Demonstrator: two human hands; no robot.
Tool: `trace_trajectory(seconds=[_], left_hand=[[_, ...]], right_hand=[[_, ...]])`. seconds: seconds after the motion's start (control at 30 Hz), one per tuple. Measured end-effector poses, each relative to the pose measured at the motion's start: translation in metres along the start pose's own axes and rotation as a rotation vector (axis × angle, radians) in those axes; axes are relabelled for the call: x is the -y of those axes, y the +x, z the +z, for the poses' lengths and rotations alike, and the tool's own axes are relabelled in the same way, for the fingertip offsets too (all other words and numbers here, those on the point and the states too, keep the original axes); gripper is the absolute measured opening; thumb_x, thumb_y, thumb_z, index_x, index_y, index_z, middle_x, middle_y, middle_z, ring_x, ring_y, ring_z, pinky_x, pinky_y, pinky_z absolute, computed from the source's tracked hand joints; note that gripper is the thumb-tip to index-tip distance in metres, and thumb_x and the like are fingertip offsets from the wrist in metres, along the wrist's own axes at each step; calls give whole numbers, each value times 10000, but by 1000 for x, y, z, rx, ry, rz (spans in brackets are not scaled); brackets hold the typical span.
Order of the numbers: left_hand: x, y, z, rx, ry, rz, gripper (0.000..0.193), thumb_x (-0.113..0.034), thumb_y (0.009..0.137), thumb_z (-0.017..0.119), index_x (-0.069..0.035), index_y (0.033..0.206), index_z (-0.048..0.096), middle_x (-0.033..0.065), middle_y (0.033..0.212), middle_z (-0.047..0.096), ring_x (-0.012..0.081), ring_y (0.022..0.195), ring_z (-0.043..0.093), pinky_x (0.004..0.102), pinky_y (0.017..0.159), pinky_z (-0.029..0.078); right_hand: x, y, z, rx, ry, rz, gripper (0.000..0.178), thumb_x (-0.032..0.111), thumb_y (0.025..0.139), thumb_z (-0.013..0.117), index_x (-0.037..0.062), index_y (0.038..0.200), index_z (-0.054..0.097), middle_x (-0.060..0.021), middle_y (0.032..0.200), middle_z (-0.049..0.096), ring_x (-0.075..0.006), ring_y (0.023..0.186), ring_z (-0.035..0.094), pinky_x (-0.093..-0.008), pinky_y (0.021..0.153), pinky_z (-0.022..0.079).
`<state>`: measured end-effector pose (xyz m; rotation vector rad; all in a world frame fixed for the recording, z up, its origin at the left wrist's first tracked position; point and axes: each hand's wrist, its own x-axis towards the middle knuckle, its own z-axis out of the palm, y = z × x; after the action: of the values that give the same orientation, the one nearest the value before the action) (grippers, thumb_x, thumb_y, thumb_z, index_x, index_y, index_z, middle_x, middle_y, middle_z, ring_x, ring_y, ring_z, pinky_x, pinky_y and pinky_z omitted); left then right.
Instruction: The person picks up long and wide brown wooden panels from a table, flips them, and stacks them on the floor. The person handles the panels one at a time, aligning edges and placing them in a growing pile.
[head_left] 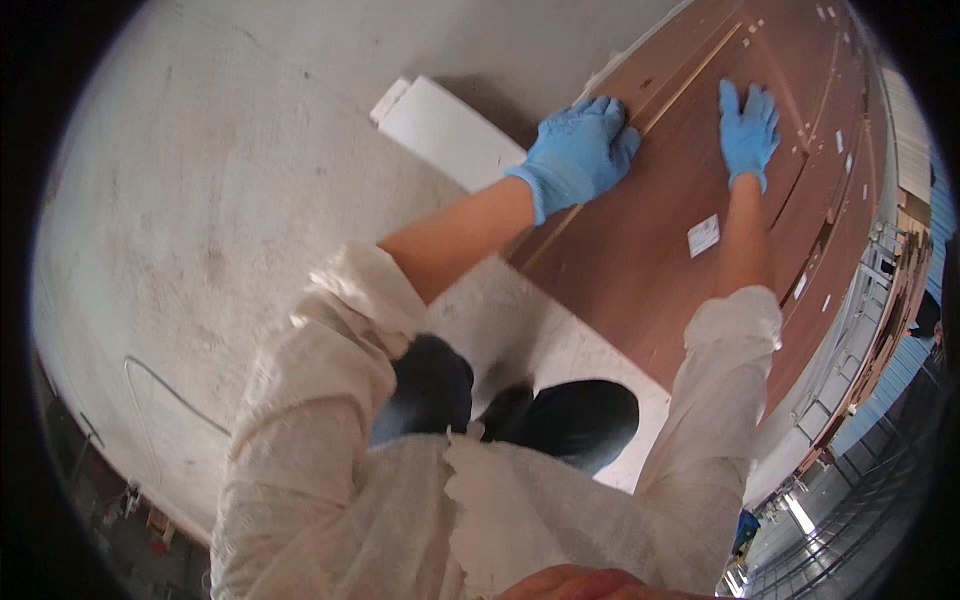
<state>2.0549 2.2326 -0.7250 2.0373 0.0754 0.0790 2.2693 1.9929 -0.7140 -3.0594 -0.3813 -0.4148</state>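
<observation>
Both of my hands wear light blue gloves and are on a large reddish-brown panel [640, 270] with a wood-like surface. My left hand [580, 150] is at the panel's left edge, its fingers bent around that edge and its thumb toward the top face. The fingertips are partly hidden. Beneath this hand passes a thin yellowish strip [695, 75] that runs lengthwise along the panel. Farther right, my right hand [748, 130] lies on the top face with fingers stretched and apart. A small white label [704, 236] is on the panel, nearer to me than the right hand.
A white block-like piece [450, 130] lies left of the panel on the grey concrete floor [200, 200]. Several pale scraps dot the panel's right side. A metal rack [840, 385] and stacked boards [895, 320] stand beyond it. A thin cable [175, 395] lies at lower left.
</observation>
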Motion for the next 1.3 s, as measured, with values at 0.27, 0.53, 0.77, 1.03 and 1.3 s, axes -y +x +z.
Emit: trace_trajectory(seconds=[0.27, 0.53, 0.77, 1.03, 1.3], left_hand=[[17, -109, -39, 82, -126, -77, 588, -434, 1028, 572, 3, 1422, 565, 232, 1291, 673, 329, 1136, 684, 375, 993, 521], [26, -102, -40, 184, -246, -209, 648, -505, 982, 655, -23, 1411, 600, 144, 1215, 734, 167, 1052, 685, 326, 960, 529], [27, -100, -38, 167, -207, -190, 604, -481, 986, 661, -27, 1383, 628, 135, 1181, 745, 147, 1031, 671, 309, 959, 528], [57, -124, -52, 78, -660, -228, 428, -349, 1046, 586, -34, 1319, 683, 61, 1253, 724, 162, 1128, 655, 307, 990, 510], [61, -208, -58, 22, -372, -29, 454, -207, 1038, 612, -52, 1462, 556, 98, 1473, 584, 218, 1370, 532, 352, 1158, 410]], right_hand=[[-11, 5, 12, -99, 19, -40, 862, 735, 934, 451, 96, 1510, 484, -129, 1613, 384, -317, 1493, 321, -542, 1205, 205], [17, -31, -27, -279, 237, -232, 685, 561, 965, 574, 28, 1395, 597, -164, 1484, 551, -336, 1389, 489, -439, 1148, 374], [31, -235, -125, -65, 327, -514, 494, 310, 943, 686, 73, 1369, 610, -150, 1553, 491, -360, 1444, 445, -528, 1192, 331], [12, -363, -123, -1, 222, -494, 645, 598, 970, 554, 120, 1403, 544, -144, 1615, 400, -361, 1502, 356, -524, 1235, 269], [10, -368, -117, -49, 228, -517, 542, 508, 993, 578, 102, 1351, 563, -150, 1615, 396, -368, 1497, 358, -525, 1238, 263]])
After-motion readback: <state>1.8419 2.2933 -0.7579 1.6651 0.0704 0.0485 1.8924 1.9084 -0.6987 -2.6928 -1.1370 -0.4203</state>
